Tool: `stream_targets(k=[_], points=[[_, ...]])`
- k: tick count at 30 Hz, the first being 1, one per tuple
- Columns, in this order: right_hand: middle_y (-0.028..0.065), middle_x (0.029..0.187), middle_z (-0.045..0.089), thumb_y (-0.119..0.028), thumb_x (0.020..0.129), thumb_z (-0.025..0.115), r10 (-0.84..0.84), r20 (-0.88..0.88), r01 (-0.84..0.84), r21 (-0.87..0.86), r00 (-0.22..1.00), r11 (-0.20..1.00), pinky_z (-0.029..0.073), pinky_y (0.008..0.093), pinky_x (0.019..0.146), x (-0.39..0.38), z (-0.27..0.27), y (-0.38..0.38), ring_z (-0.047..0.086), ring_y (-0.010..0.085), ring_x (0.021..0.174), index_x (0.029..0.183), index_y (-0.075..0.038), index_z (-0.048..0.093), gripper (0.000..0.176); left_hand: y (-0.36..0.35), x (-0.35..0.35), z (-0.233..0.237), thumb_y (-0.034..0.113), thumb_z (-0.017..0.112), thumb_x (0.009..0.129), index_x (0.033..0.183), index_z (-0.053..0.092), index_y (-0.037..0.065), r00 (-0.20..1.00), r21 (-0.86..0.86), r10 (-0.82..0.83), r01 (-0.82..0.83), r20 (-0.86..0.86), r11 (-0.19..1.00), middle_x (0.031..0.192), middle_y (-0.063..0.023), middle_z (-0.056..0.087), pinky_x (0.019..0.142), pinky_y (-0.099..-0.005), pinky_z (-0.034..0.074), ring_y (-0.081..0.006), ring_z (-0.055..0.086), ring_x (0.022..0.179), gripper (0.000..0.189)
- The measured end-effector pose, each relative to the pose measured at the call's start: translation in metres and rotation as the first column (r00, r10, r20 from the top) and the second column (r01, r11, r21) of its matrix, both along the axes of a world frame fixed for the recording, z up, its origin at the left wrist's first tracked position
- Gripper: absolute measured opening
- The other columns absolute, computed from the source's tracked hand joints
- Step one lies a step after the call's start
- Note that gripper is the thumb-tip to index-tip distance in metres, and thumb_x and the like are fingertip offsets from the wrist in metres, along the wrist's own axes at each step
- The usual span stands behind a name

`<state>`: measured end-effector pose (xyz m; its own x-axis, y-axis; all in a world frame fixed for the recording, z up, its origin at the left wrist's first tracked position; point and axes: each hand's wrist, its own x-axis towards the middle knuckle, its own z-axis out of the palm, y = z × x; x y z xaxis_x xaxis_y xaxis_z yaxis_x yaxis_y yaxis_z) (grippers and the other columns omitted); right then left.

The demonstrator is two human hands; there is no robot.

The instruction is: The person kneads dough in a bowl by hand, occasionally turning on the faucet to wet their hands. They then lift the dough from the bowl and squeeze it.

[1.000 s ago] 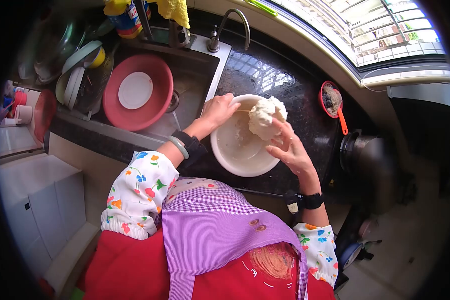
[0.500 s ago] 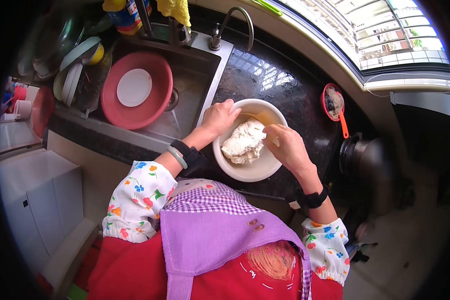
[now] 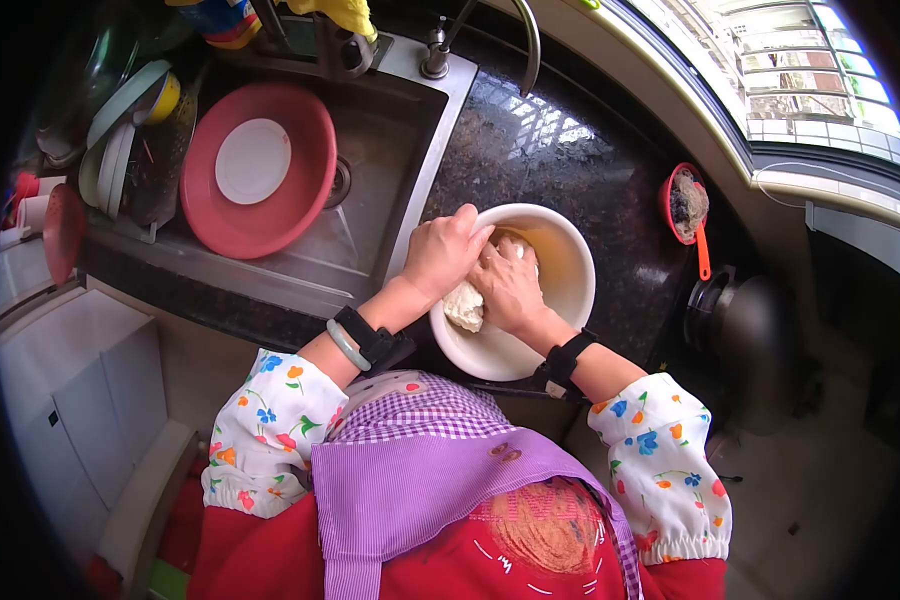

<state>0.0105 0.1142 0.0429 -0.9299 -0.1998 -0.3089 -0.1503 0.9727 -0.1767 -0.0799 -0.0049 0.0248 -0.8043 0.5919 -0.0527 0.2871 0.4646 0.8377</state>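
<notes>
- The dough [image 3: 463, 305] now lies low in the bowl [image 3: 572, 262], at its near-left side. A second ago it was held up above the rim, and half a second ago it had dropped onto the bowl's floor.
- The right hand [image 3: 510, 285] has come down on top of the dough. It is knuckles up, with the fingers bent into the mass, so its grip is closed on the dough. Only a pale edge of dough shows beneath it.
- The left hand [image 3: 445, 255] stays at the bowl's left rim, fingers curled over the edge in a closed grip that steadies the bowl. It now touches the right hand, where earlier the two were apart.
- Judging by this, the dough has gone from lifted, to dropped, to pressed against the bowl.
- The bowl stands on the dark surface [image 3: 530, 150], just beside the sink [image 3: 370, 200].
- In the sink sits a red basin [image 3: 300, 200] with a white plate [image 3: 252, 160] in it.
- A tap [image 3: 526, 45] stands behind the bowl.
- A small red strainer [image 3: 688, 205] lies well apart to the right, near the window ledge.
- The view has shifted slightly, and both sleeves show more than before.
</notes>
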Motion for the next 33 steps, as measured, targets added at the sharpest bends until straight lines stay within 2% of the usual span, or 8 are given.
stream_targets(k=[14, 17, 21, 22, 24, 26, 29, 33], points=[[0.0165, 0.122, 0.048, -0.014, 0.06, 0.071, -0.08, 0.332, 0.145, -0.177, 0.94, 0.973, 0.032, 0.0508, 0.096, -0.007, 0.03, 0.007, 0.042, 0.037, 0.116, 0.123, -0.013, 0.05, 0.067, -0.001, -0.007, 0.0, 0.033, 0.058, 0.085, 0.077, 0.048, 0.006, 0.992, -0.03, -0.106, 0.104, -0.074, 0.994, 0.065, -0.0183, 0.06, 0.056, -0.0463, 0.048, -0.0378, 0.061, 0.065, 0.03], [0.0177, 0.141, 0.032, -0.022, 0.064, 0.077, -0.023, 0.556, 0.323, -0.448, 0.831, 0.834, 0.02, 0.0461, 0.11, 0.014, 0.059, 0.031, 0.024, 0.0337, 0.134, 0.137, -0.016, 0.038, 0.084, -0.002, -0.001, 0.0, 0.034, 0.057, 0.086, 0.078, 0.049, 0.006, 0.985, -0.02, -0.17, 0.17, -0.034, 0.985, 0.065, -0.0178, 0.061, 0.057, -0.0465, 0.048, -0.0379, 0.061, 0.065, 0.031], [0.0149, 0.147, 0.024, -0.018, 0.078, 0.069, -0.349, 0.609, 0.701, -0.645, 0.712, 0.304, 0.026, 0.0429, 0.108, 0.034, 0.102, 0.031, 0.026, 0.0297, 0.135, 0.135, -0.014, 0.042, 0.064, 0.004, 0.02, -0.003, 0.032, 0.056, 0.086, 0.078, 0.049, 0.007, 0.992, 0.001, -0.124, 0.124, 0.015, 0.992, 0.065, -0.0169, 0.061, 0.057, -0.0474, 0.048, -0.0377, 0.061, 0.064, 0.028], [0.0128, 0.144, 0.03, -0.013, 0.081, 0.067, -0.339, 0.546, 0.635, -0.726, 0.766, 0.265, 0.035, 0.0449, 0.103, 0.037, 0.105, 0.037, 0.03, 0.0267, 0.133, 0.134, -0.008, 0.041, 0.06, 0.007, 0.025, 0.0, 0.032, 0.057, 0.086, 0.079, 0.049, 0.006, 0.993, 0.01, -0.118, 0.118, 0.029, 0.993, 0.065, -0.0172, 0.061, 0.057, -0.0474, 0.048, -0.0378, 0.061, 0.064, 0.027], [0.0167, 0.119, 0.051, -0.027, 0.092, 0.052, -0.288, 0.807, 0.775, -0.582, 0.516, -0.244, 0.053, 0.0388, 0.082, 0.044, 0.104, 0.038, 0.054, 0.0245, 0.108, 0.118, -0.003, 0.049, 0.035, 0.01, 0.029, 0.001, 0.032, 0.057, 0.086, 0.079, 0.049, 0.006, 0.992, 0.014, -0.12, 0.12, 0.044, 0.993, 0.064, -0.0175, 0.061, 0.057, -0.0473, 0.048, -0.038, 0.061, 0.064, 0.028], [0.0137, 0.082, 0.061, -0.041, 0.097, 0.034, -0.152, 0.944, 0.796, -0.328, 0.292, -0.509, 0.058, 0.033, 0.06, 0.055, 0.077, 0.043, 0.064, 0.0206, 0.069, 0.096, -0.004, 0.05, 0.04, 0.012, 0.029, 0.001, 0.031, 0.058, 0.085, 0.079, 0.049, 0.006, 0.991, 0.008, -0.121, 0.121, 0.06, 0.993, 0.064, -0.0183, 0.06, 0.057, -0.0471, 0.048, -0.0381, 0.061, 0.064, 0.028], [0.0029, 0.049, 0.047, -0.044, 0.097, 0.036, -0.164, 0.971, 0.885, -0.227, 0.174, -0.407, 0.034, 0.0214, 0.034, 0.067, 0.022, 0.04, 0.044, 0.0097, 0.038, 0.068, -0.009, 0.046, 0.046, 0.012, 0.029, 0.0, 0.03, 0.058, 0.085, 0.078, 0.049, 0.005, 0.989, 0.034, -0.123, 0.121, 0.076, 0.992, 0.064, -0.0184, 0.059, 0.057, -0.0467, 0.048, -0.0379, 0.061, 0.064, 0.027], [-0.0009, 0.044, 0.039, -0.046, 0.095, 0.038, -0.319, 0.938, 0.947, -0.215, 0.133, -0.238, 0.024, 0.0224, 0.033, 0.042, 0.011, 0.04, 0.035, 0.009, 0.033, 0.06, -0.011, 0.042, 0.05, 0.012, 0.032, 0.0, 0.027, 0.059, 0.085, 0.077, 0.049, 0.004, 0.987, 0.049, -0.12, 0.115, 0.105, 0.992, 0.064, -0.0184, 0.059, 0.056, -0.0459, 0.048, -0.0374, 0.061, 0.064, 0.026]])
